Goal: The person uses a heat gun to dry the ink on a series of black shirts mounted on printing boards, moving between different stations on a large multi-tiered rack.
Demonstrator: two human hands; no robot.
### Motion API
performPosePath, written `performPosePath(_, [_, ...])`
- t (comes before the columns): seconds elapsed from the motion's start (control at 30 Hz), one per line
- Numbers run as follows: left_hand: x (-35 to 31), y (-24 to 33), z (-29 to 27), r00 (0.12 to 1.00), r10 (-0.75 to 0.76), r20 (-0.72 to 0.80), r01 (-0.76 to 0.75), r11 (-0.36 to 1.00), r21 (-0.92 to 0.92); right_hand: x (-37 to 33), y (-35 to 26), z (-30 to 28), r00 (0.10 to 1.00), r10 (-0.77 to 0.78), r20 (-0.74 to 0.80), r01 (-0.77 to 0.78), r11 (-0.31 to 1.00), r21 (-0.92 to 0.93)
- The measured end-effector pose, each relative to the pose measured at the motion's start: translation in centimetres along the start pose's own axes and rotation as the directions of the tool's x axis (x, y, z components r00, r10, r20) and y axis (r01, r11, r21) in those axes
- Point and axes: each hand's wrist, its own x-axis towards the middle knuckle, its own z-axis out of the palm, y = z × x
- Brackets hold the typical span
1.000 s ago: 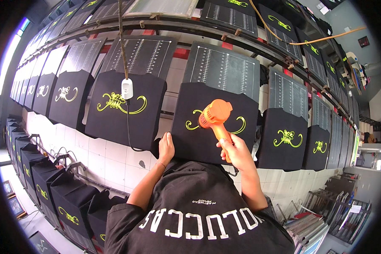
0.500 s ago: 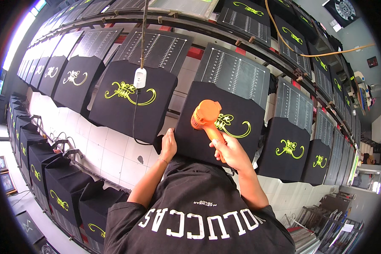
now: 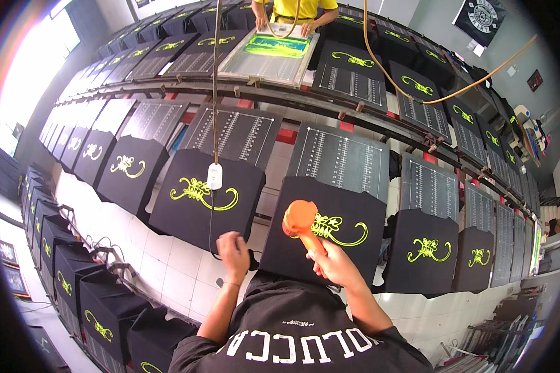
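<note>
A white plug [image 3: 214,176] on a hanging cord [image 3: 216,81] blocks a low sideways pass over the left shirt [image 3: 186,217]. The left hand [image 3: 233,252] fills the space by its near right corner. Over the middle shirt [image 3: 364,255], an orange heat gun [image 3: 302,217] in the right hand [image 3: 336,264] obstructs the left half; the right side lies open from above. Beyond, a dark rail [image 3: 280,97] crosses, with an orange cable [image 3: 479,78] looping overhead at right.

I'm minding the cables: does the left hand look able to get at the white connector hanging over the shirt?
Probably yes: the left hand shows just below the white connector in view, and nothing seems to block the way; the black cord trails down beside the hand. Depth is hard to judge.
</note>
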Motion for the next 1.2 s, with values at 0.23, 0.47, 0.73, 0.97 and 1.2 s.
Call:
performPosePath(0.23, [5.6, -9.8, -6.2, 0.979, -0.201, -0.041, 0.191, 0.819, 0.542, -1.8, 0.7, 1.3, 0.99, 0.004, -0.141, 0.005, 0.998, 0.064])
performPosePath(0.47, [9.8, -25.7, -15.4, 0.953, -0.273, -0.132, 0.281, 0.633, 0.721, 1.6, -1.4, 7.7, 0.995, 0.043, -0.093, -0.026, 0.983, 0.18])
performPosePath(0.73, [22.5, -53.8, -32.1, 0.949, -0.187, -0.255, 0.315, 0.631, 0.709, 12.8, -5.0, 21.3, 0.998, -0.017, -0.056, 0.034, 0.95, 0.311])
performPosePath(0.97, [36.2, -62.0, -35.1, 0.693, -0.639, -0.335, 0.646, 0.756, -0.106, 16.6, -9.2, 26.5, 0.909, 0.031, -0.416, 0.06, 0.977, 0.204])
performPosePath(1.2, [43.9, -69.3, -37.2, 0.883, -0.356, -0.306, 0.447, 0.837, 0.314, 18.8, -9.5, 27.3, 0.847, 0.074, -0.526, 0.024, 0.984, 0.177])
